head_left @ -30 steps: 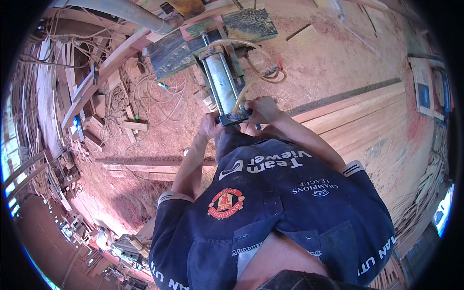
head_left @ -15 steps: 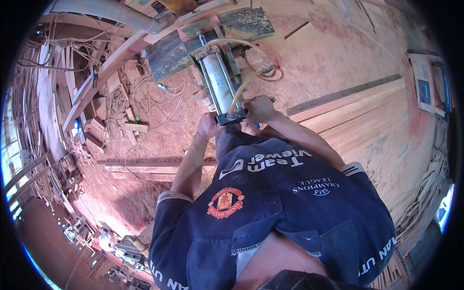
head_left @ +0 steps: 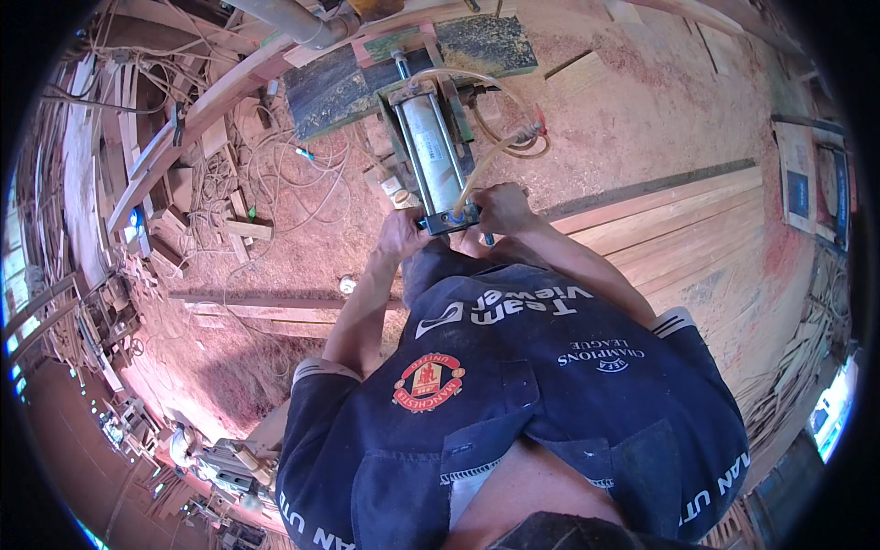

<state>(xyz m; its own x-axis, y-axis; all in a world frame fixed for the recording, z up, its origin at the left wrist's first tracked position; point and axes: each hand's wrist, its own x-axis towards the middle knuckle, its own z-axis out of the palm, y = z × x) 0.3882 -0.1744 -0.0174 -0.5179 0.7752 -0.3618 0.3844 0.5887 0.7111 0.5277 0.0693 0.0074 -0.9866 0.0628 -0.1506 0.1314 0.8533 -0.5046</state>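
A metal cylinder lies lengthwise ahead of the person, its near end between the two hands and its rod pointing at a dark beam that crosses the far side. To the right, reddish, dusty floor stretches outward past a looped, yellowish hose, giving the widest room. Long boards limit that room nearer the person, their upper edge slanting off from near the right forearm. On the left, tangled cords and wood scraps crowd the ground, while a long board runs up to the left forearm.

The left hand sits at the left corner of the cylinder's dark end block, fingers bent. The right hand is curled like a fist just beside the opposite corner. What either palm grasps is hidden, so I cannot tell.
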